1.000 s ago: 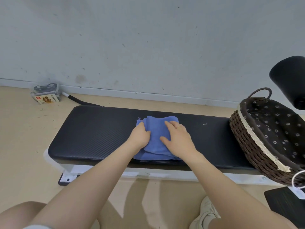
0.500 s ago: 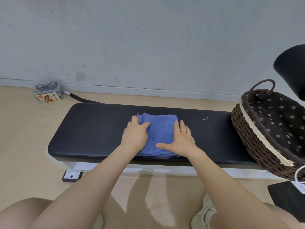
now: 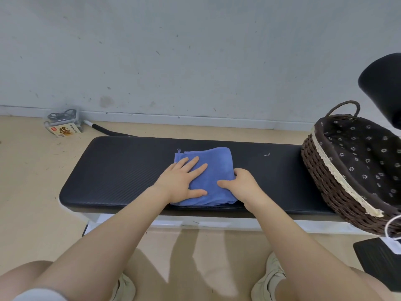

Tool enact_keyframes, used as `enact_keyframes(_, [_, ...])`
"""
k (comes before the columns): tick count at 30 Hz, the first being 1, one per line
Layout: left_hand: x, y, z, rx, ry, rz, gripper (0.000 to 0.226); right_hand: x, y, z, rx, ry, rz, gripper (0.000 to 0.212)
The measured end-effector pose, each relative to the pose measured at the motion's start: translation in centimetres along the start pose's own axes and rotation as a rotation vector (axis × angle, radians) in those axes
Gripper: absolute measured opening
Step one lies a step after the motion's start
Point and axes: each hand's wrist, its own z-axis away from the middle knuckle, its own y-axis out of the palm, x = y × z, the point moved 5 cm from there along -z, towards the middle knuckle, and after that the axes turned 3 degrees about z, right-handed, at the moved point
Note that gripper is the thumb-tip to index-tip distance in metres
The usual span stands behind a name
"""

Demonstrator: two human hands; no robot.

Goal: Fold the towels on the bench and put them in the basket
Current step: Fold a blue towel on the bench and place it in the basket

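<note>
Towel (image 3: 213,170): blue, soft pile, folded to a thick square, lying mid-bench (image 3: 121,170), well left of the basket (image 3: 325,181). Likely light, limp, prone to unfolding; best lifted from both side edges. Left hand (image 3: 182,181) presses flat, fingers straight. Right hand (image 3: 243,185) grips the towel's right edge. Basket: woven wicker, flowered cloth lining.

A small clear plastic box (image 3: 64,124) on the floor by the wall carries an orange label with large dark characters, too blurred to read.
</note>
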Motion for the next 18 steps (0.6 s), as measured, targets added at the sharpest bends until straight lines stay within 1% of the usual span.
enact_keyframes(2, [-1.2,0.1,-0.4,-0.015,0.010,0.094,0.082,0.5,-1.4,0.0,-0.030,-0.016,-0.021,0.021])
enact_keyframes(5, [-3.5,-0.8,-0.7,0.001,0.025,0.391,0.087,1.7,-3.7,-0.3,-0.177,-0.059,0.062,0.018])
enact_keyframes(6, [-3.8,-0.9,-0.9,0.013,0.033,0.475,0.088,2.1,-4.0,-0.2,-0.216,-0.090,0.141,0.015])
enact_keyframes(8, [-3.6,-1.2,-1.2,0.022,0.061,0.537,0.082,3.3,-3.3,0.4,-0.259,-0.186,0.360,0.009])
enact_keyframes(10, [-3.0,-1.4,-1.2,0.007,0.082,0.618,0.065,4.3,-1.6,1.5,-0.298,-0.276,0.588,0.017])
enact_keyframes(11, [-2.6,-1.6,-1.1,-0.013,0.071,0.722,0.053,4.8,-0.7,2.1,-0.330,-0.316,0.691,0.023])
enact_keyframes(12, [-2.2,-1.9,-0.8,-0.016,0.041,0.871,0.046,5.3,0.1,2.6,-0.365,-0.357,0.779,0.028])
enact_keyframes(13, [-1.9,-2.1,-0.7,-0.007,-0.001,1.065,0.045,5.7,1.0,3.1,-0.387,-0.397,0.843,0.032])
enact_keyframes(14, [-1.5,-2.3,-0.6,-0.010,-0.048,1.268,0.042,6.1,1.8,3.4,-0.393,-0.436,0.889,0.034])
enact_keyframes(15, [-0.8,-2.3,-0.7,-0.031,-0.098,1.441,0.032,6.2,2.5,3.6,-0.380,-0.467,0.930,0.037])
enact_keyframes(16, [0.0,-2.1,-0.8,-0.047,-0.151,1.564,0.024,6.2,3.4,3.7,-0.352,-0.489,0.971,0.039])
enact_keyframes(17, [0.4,-2.1,-0.7,-0.061,-0.203,1.646,0.026,5.9,4.2,3.7,-0.311,-0.500,0.999,0.041])
enact_keyframes(18, [0.8,-2.0,-0.6,-0.079,-0.253,1.651,0.032,5.6,5.1,3.7,-0.265,-0.508,1.026,0.042])
